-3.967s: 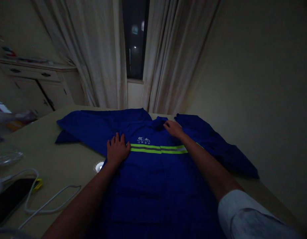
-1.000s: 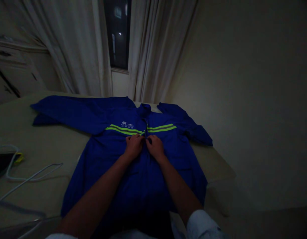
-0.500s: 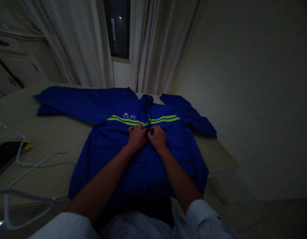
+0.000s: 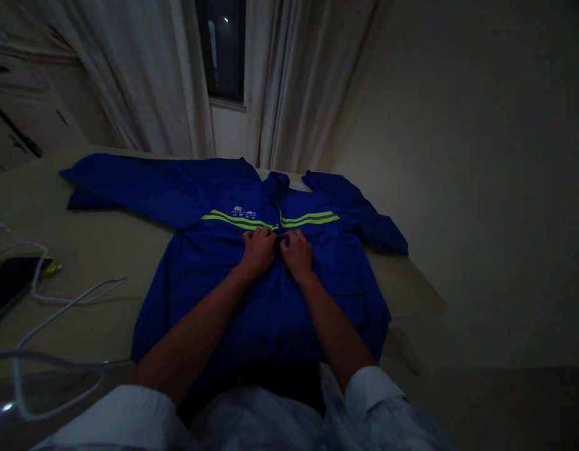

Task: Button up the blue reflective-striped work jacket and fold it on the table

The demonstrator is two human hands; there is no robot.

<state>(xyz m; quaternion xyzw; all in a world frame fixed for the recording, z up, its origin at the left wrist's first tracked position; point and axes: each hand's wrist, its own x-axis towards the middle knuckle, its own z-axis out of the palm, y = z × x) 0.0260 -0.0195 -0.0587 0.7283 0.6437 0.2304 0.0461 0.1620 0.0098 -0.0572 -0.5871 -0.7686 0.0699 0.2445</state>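
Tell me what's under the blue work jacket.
A pale beige tabletop extends out from around the blue work jacket; anything directly beneath the cloth is covered and cannot be seen.

On my left a black phone lies on the beige tabletop, a white cord looping beside it, yellow clip at the phone's end. Crumpled transparent plastic at lower left. Ahead, pale curtains part around a dark window; white cabinet far left
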